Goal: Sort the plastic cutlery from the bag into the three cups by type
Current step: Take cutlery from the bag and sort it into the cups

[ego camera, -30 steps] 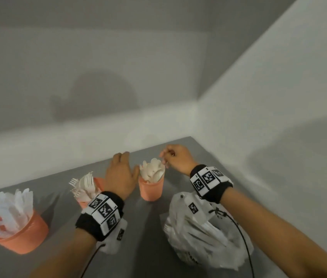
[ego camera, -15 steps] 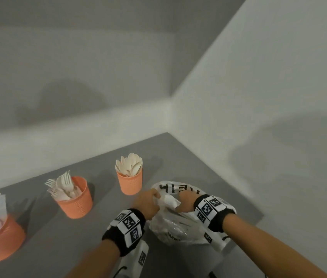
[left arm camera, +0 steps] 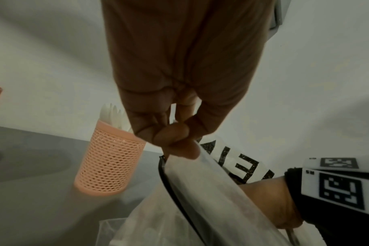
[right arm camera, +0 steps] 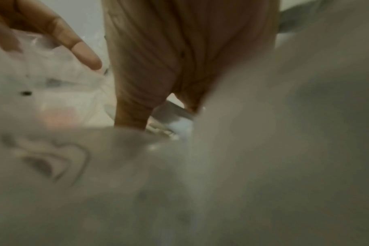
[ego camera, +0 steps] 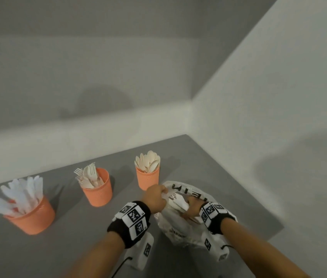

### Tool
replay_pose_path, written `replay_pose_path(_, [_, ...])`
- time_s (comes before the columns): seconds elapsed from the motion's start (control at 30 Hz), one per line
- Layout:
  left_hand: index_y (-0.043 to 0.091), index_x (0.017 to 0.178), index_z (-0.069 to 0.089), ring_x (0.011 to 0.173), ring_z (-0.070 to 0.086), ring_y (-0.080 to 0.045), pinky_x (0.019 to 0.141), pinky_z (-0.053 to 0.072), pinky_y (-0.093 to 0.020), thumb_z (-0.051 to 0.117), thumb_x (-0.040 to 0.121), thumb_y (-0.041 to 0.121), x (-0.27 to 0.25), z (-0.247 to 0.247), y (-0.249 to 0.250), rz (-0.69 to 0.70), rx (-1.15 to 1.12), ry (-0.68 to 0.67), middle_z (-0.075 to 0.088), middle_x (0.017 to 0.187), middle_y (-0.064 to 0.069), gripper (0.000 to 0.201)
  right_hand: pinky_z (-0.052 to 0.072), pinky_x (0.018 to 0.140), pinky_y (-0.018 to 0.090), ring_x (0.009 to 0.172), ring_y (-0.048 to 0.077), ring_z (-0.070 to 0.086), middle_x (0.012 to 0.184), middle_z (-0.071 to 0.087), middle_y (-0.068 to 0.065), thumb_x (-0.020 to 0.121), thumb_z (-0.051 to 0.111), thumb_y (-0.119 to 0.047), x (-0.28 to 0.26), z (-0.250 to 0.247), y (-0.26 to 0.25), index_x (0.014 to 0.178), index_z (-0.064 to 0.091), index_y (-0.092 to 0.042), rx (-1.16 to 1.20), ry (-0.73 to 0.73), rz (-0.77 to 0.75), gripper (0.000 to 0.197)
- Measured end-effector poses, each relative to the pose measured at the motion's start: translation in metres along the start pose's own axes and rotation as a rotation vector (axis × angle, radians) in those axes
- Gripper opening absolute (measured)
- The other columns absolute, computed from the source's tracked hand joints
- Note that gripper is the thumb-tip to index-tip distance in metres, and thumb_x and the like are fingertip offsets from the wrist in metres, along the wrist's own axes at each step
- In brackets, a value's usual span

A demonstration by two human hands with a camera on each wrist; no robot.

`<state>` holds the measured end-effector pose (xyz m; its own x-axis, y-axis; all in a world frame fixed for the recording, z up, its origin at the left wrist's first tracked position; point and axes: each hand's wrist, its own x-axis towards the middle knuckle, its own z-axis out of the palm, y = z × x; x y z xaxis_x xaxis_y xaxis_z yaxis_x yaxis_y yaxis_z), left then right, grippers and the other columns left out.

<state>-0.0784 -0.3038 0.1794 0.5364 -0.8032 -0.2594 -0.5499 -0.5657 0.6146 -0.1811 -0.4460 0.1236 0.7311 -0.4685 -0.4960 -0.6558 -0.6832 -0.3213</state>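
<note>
Left hand [ego camera: 154, 198] pinches the rim of the bag [ego camera: 180, 227], fingers curled on the thin plastic – clear in the left wrist view. Right hand [ego camera: 193, 207] is down inside the opening; its fingers are buried in blurry plastic, so I can't tell if it grips anything. A white fork [ego camera: 175, 198] pokes out between the hands. The bag sits lower right in the head view, crinkly, translucent, black lettering, close to the grey table's [ego camera: 68, 247] right edge. Three orange mesh cups run leftward: spoon cup [ego camera: 147, 179] just beside the bag, fork cup [ego camera: 98, 192] mid-frame, knife cup [ego camera: 32, 217] at far left – knives fanned out. Open tabletop in front of the cups, walls behind and right.
</note>
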Motion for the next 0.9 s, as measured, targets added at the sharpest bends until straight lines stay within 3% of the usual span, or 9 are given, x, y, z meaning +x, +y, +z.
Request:
replay_pose_path(0.1, [0.006, 0.132, 0.047, 0.119, 0.051, -0.029, 0.101, 0.043, -0.033, 0.046, 0.087, 0.002, 0.001, -0.002, -0.001, -0.006, -0.003, 0.002, 0.049, 0.134, -0.013, 0.045, 0.030, 0.112, 0.038, 0.135, 0.025, 0.036, 0.147, 0.038, 0.002, 0.074, 0.071, -0.047, -0.004, -0.001, -0.002, 0.146, 0.022, -0.035, 0.024, 0.004, -0.021, 0.088])
replay_pose_path(0.23, [0.005, 0.132, 0.046, 0.117, 0.053, -0.032, 0.098, 0.045, -0.035, 0.047, 0.087, 0.002, 0.005, -0.002, -0.001, -0.013, -0.009, -0.026, 0.048, 0.134, -0.015, 0.045, 0.031, 0.111, 0.037, 0.131, 0.023, 0.041, 0.144, 0.044, 0.000, 0.071, 0.072, -0.048, -0.001, 0.002, 0.002, 0.144, 0.030, -0.032, 0.082, -0.005, -0.014, 0.086])
replay_pose_path(0.5, [0.005, 0.126, 0.050, 0.112, 0.056, -0.032, 0.090, 0.050, -0.033, 0.048, 0.085, 0.001, 0.013, -0.001, -0.007, -0.037, -0.081, -0.009, 0.050, 0.132, -0.013, 0.041, 0.030, 0.109, 0.033, 0.134, 0.026, 0.037, 0.147, 0.038, 0.005, 0.083, 0.064, -0.031, -0.010, -0.006, 0.007, 0.147, 0.023, -0.028, 0.131, -0.058, -0.030, 0.076])
replay_pose_path(0.63, [0.005, 0.127, 0.047, 0.113, 0.056, -0.033, 0.092, 0.047, -0.033, 0.046, 0.086, 0.002, 0.016, 0.001, -0.005, -0.064, -0.090, 0.026, 0.050, 0.133, -0.013, 0.041, 0.045, 0.097, 0.032, 0.113, 0.027, 0.057, 0.124, 0.060, 0.009, 0.082, 0.063, -0.027, -0.012, -0.004, 0.010, 0.132, 0.046, -0.021, 0.178, -0.006, -0.071, 0.053])
replay_pose_path(0.73, [0.005, 0.131, 0.044, 0.115, 0.055, -0.034, 0.098, 0.046, -0.035, 0.045, 0.088, 0.002, 0.016, 0.005, -0.002, -0.081, -0.086, 0.037, 0.048, 0.134, -0.014, 0.044, 0.049, 0.085, 0.029, 0.091, 0.019, 0.060, 0.104, 0.065, 0.004, 0.080, 0.065, -0.026, -0.016, -0.004, 0.007, 0.124, 0.049, -0.026, 0.216, 0.046, -0.142, 0.047])
replay_pose_path(0.8, [0.005, 0.134, 0.042, 0.109, 0.058, -0.034, 0.089, 0.052, -0.036, 0.043, 0.088, 0.000, 0.016, 0.007, 0.000, -0.080, -0.100, 0.020, 0.046, 0.135, -0.016, 0.046, 0.050, 0.077, 0.029, 0.079, 0.015, 0.058, 0.090, 0.061, -0.002, 0.080, 0.065, -0.023, -0.020, -0.006, 0.002, 0.113, 0.053, -0.027, 0.263, 0.107, -0.179, 0.036])
replay_pose_path(0.9, [0.003, 0.135, 0.038, 0.072, 0.062, -0.025, 0.051, 0.053, -0.020, 0.041, 0.088, -0.005, 0.013, 0.007, -0.001, -0.066, -0.195, -0.027, 0.047, 0.131, -0.021, 0.048, 0.046, 0.051, 0.019, 0.052, 0.004, 0.053, 0.069, 0.056, -0.006, 0.082, 0.063, -0.014, -0.027, -0.014, -0.010, 0.087, 0.054, -0.024, 0.467, 0.193, -0.227, 0.014])
